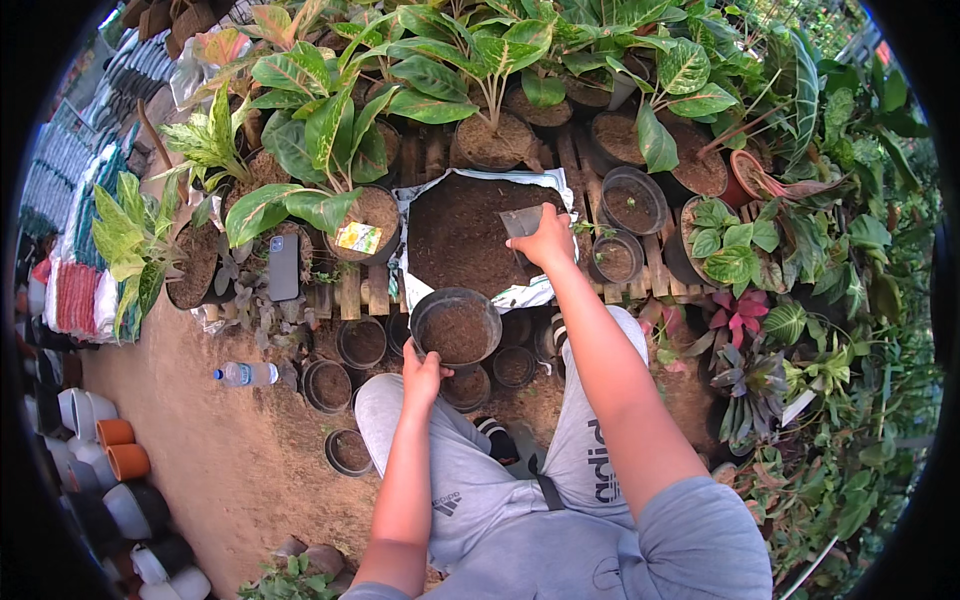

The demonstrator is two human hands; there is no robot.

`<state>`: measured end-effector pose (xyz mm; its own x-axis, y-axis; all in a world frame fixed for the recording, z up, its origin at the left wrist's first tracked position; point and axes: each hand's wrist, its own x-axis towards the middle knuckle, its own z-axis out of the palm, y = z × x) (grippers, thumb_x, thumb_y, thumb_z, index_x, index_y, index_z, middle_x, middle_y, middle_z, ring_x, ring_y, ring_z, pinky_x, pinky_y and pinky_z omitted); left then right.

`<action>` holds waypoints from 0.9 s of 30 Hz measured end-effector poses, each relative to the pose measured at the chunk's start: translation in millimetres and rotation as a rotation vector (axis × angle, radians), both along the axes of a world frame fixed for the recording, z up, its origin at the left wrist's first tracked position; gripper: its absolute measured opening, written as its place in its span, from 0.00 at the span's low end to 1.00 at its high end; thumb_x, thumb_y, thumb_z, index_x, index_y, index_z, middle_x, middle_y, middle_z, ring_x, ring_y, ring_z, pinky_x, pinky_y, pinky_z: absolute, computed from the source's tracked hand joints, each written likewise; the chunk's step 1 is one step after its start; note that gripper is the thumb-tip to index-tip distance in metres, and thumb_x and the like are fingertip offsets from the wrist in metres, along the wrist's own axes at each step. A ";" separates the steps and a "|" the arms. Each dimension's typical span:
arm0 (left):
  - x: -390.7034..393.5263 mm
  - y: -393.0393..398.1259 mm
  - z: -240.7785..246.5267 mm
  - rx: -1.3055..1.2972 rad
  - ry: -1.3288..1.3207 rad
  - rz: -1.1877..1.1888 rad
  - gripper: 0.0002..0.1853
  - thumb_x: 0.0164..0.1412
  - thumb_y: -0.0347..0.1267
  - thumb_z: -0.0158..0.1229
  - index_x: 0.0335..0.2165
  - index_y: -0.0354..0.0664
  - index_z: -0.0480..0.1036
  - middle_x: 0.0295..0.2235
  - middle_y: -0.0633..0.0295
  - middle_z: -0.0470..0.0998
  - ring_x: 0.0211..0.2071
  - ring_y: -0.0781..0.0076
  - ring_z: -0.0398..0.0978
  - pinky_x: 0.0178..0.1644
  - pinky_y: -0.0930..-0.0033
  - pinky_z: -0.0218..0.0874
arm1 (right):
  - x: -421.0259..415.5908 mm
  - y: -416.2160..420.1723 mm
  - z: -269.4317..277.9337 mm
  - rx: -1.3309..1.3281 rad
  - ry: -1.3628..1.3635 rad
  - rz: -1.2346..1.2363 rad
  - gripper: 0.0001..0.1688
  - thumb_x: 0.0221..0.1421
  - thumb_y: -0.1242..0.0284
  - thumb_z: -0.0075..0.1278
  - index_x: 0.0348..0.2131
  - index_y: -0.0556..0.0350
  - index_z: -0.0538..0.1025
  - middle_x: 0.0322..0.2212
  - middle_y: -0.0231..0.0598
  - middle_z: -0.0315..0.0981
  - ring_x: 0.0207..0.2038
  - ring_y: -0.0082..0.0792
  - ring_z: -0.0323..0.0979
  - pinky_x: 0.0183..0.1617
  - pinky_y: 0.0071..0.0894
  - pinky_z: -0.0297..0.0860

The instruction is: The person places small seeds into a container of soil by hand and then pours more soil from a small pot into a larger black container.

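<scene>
My left hand (424, 375) grips the rim of a round black plastic pot (456, 330) that holds brown soil, held over my lap at the near edge of the slatted wooden bench. In my right hand (546, 238) is a small translucent container (523, 225), its far end over the dark soil (465, 225) in an opened white sack (409, 259). The sack lies on the bench, its edges folded outward around the soil. Two black pots, a larger one (634, 201) and a smaller one (617, 256), stand right of the sack with small seedlings in them.
Potted aglaonemas (495, 139) crowd the bench's far side. A phone (283, 268) rests among the plants at left. Several soil-filled pots (328, 386) stand on the ground below, near a plastic bottle (246, 374). Stacked empty pots (135, 510) line the lower left; leafy plants fill the right.
</scene>
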<state>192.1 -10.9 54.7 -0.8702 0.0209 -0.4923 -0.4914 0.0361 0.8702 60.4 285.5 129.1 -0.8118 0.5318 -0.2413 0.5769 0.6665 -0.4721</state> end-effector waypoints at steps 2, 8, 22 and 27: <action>-0.2 3.7 0.1 -0.017 0.027 -0.013 0.30 0.62 0.25 0.46 0.62 0.36 0.53 0.35 0.52 0.78 0.24 0.69 0.77 0.32 0.64 0.75 | 3.4 9.9 0.5 0.011 -0.005 -0.035 0.62 0.33 0.55 0.76 0.62 0.48 0.60 0.58 0.55 0.59 0.56 0.58 0.69 0.57 0.51 0.71; -0.2 6.9 -2.0 0.005 0.047 -0.011 0.31 0.62 0.24 0.46 0.63 0.35 0.52 0.33 0.52 0.78 0.22 0.68 0.77 0.30 0.65 0.74 | 8.7 10.5 11.0 -0.002 -0.032 -0.106 0.61 0.36 0.54 0.75 0.62 0.50 0.59 0.58 0.58 0.59 0.56 0.59 0.70 0.57 0.51 0.71; 0.8 -3.9 7.3 -0.062 0.102 -0.002 0.33 0.61 0.24 0.47 0.63 0.31 0.51 0.38 0.47 0.79 0.23 0.65 0.80 0.29 0.65 0.72 | -24.1 -63.4 -29.2 -0.091 -0.100 -0.146 0.61 0.41 0.50 0.71 0.65 0.54 0.58 0.59 0.63 0.56 0.58 0.61 0.66 0.58 0.47 0.72; 1.3 -7.7 -0.9 -0.089 0.083 -0.013 0.32 0.61 0.24 0.47 0.62 0.31 0.51 0.37 0.47 0.78 0.22 0.65 0.79 0.29 0.64 0.73 | -21.1 -69.7 -28.5 -0.081 -0.134 -0.112 0.62 0.39 0.53 0.72 0.65 0.54 0.57 0.58 0.62 0.56 0.57 0.63 0.66 0.58 0.47 0.72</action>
<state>193.3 -18.6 53.8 -0.9080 -0.0080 -0.4189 -0.4167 0.1211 0.9010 39.3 215.9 100.6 -0.7064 0.5914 -0.3889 0.7066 0.5576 -0.4356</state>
